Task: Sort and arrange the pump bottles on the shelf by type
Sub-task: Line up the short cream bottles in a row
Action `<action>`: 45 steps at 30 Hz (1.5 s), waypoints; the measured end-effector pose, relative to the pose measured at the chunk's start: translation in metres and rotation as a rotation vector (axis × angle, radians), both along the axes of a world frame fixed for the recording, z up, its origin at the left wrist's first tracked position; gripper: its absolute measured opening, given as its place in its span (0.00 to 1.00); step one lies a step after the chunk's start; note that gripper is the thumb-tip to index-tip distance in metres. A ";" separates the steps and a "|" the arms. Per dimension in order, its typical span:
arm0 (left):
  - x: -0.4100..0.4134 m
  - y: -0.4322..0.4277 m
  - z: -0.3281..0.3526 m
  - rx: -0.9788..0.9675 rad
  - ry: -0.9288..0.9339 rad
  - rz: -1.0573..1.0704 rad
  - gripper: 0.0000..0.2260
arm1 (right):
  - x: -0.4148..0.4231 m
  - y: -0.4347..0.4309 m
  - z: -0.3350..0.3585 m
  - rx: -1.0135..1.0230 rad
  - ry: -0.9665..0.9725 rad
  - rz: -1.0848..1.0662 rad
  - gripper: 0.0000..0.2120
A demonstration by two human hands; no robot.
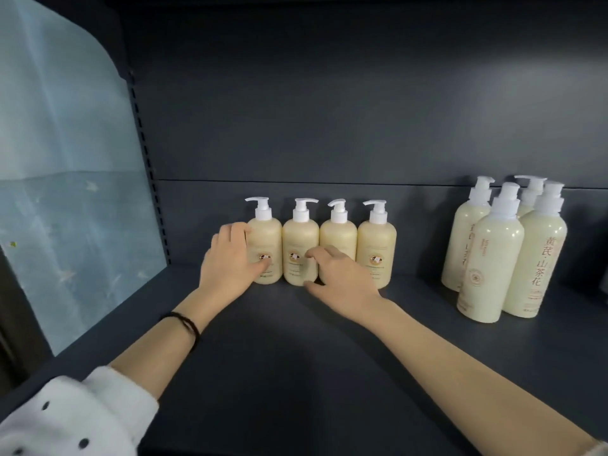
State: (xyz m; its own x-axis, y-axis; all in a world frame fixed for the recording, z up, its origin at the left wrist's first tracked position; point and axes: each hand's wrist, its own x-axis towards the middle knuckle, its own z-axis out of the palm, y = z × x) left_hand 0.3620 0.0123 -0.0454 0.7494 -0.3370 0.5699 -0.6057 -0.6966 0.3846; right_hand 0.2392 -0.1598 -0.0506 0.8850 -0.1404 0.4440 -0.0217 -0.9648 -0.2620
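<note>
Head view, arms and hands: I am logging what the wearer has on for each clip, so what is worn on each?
The left hand is bare, with thin black bands around its wrist. Further up that forearm is a white fuzzy sleeve with small dark dots. The right hand and forearm are bare nearly to the frame's edge, where a sliver of pale cuff shows. No rings, watch or gloves visible.

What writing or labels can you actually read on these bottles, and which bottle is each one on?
"黄芪·山茶花", in vertical reddish characters, on the tall bottle at far right.
The tall front bottle has a round emblem and small vertical print, too blurred to read.
The four short bottles carry a small round picture logo with fine print below, too small to read.
Nothing else bears text.
</note>
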 end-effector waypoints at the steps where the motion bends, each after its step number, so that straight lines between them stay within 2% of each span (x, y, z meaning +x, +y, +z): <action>1: 0.005 -0.001 -0.001 -0.091 0.108 -0.056 0.32 | 0.007 0.005 0.000 0.048 -0.005 -0.012 0.22; 4: 0.018 -0.008 -0.006 -0.318 0.395 -0.211 0.42 | 0.025 0.017 -0.002 0.138 -0.053 -0.065 0.21; 7: 0.026 -0.015 -0.010 -0.463 0.573 -0.305 0.41 | 0.035 0.021 -0.006 0.181 -0.119 -0.099 0.21; 11: 0.032 -0.014 -0.013 -0.489 0.581 -0.331 0.37 | 0.038 0.021 -0.014 0.248 -0.199 -0.083 0.22; 15: 0.034 -0.002 -0.011 -0.420 0.539 -0.323 0.37 | 0.043 0.024 -0.015 0.319 -0.273 -0.064 0.26; 18: 0.036 0.016 -0.013 -0.403 0.520 -0.290 0.37 | 0.050 0.026 -0.014 0.360 -0.294 -0.057 0.32; 23: 0.039 0.041 -0.018 -0.462 0.486 -0.241 0.38 | 0.070 0.032 -0.017 0.524 -0.295 -0.082 0.33; 29: 0.039 0.048 -0.024 -0.506 0.504 -0.251 0.37 | 0.082 0.042 -0.020 0.502 -0.291 -0.145 0.37; 35: 0.035 0.049 -0.020 -0.495 0.496 -0.243 0.37 | 0.089 0.044 -0.014 0.684 -0.311 -0.091 0.31; 45: -0.012 0.048 -0.011 -0.418 0.541 -0.291 0.36 | 0.040 0.028 -0.013 0.648 -0.248 -0.028 0.33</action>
